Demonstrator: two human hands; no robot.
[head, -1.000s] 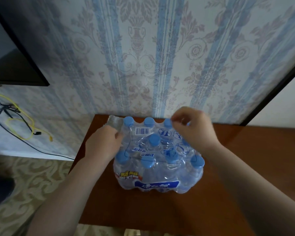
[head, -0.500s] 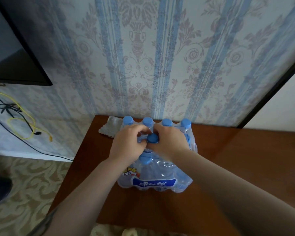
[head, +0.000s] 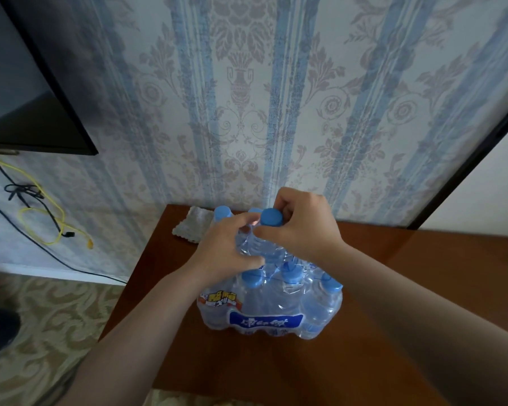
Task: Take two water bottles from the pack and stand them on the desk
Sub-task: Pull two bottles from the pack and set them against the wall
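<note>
**Now: one bottle coming up out of the shrink-wrapped pack**

So, both hands sit on top of the pack [head: 272, 306], a clear plastic-wrapped bundle of water bottles with round blue caps, glossy crinkled film, a blue label band across the front and an orange-yellow sticker at its left corner. The pack stands on the desk [head: 423, 288], smooth reddish-brown wood with a slight sheen, near the desk's back left part.

Right hand [head: 302, 227] has fingers curled closed around the neck of one bottle [head: 261, 244], just under its blue cap [head: 272, 217]; the bottle is ribbed clear plastic and stands higher than the rest, its lower part still inside the film. Left hand [head: 226, 250] presses on the pack top beside that bottle, fingers bent and closed against the wrap and the bottle's shoulder; whether it pinches the film or only pushes, cannot tell.

Behind the pack lies a small pale textured cloth [head: 192, 227] with a scalloped edge, touching the wall side of the desk. Wallpaper [head: 247, 98] is blue-striped with floral scrollwork. Yellow cable [head: 41, 227] loops on the wall left, below a black screen [head: 27, 112].
</note>
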